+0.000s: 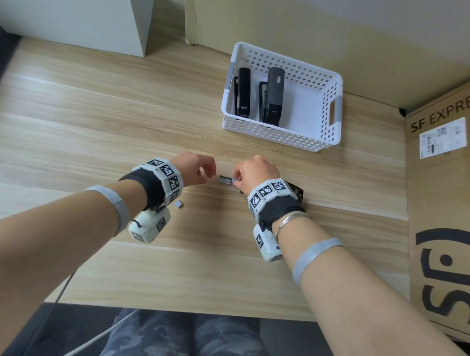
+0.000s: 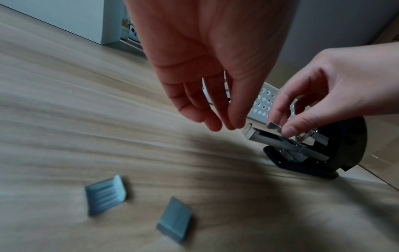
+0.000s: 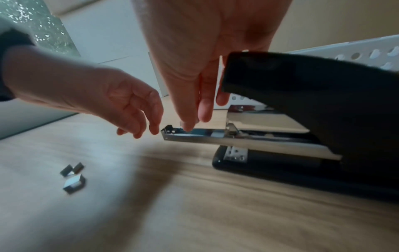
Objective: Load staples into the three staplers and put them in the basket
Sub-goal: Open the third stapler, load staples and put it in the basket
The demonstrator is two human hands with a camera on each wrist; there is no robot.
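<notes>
Two dark staplers (image 1: 243, 91) (image 1: 274, 95) lie in the white perforated basket (image 1: 286, 60). A third black stapler (image 3: 302, 102) sits on the table with its lid raised and its metal magazine (image 3: 215, 139) exposed. My right hand (image 2: 280, 129) pinches a short staple strip (image 2: 273, 126) just above the magazine's front end. My left hand (image 2: 215, 122) hovers beside the magazine tip, fingers loosely curled, holding nothing. In the head view my right hand (image 1: 238, 178) covers most of the stapler (image 1: 294, 191).
Short loose staple pieces (image 2: 105, 194) (image 2: 175, 220) lie on the wooden table below my left wrist. A large cardboard box (image 1: 452, 200) stands along the right edge. White cabinets (image 1: 72, 1) stand at the back left.
</notes>
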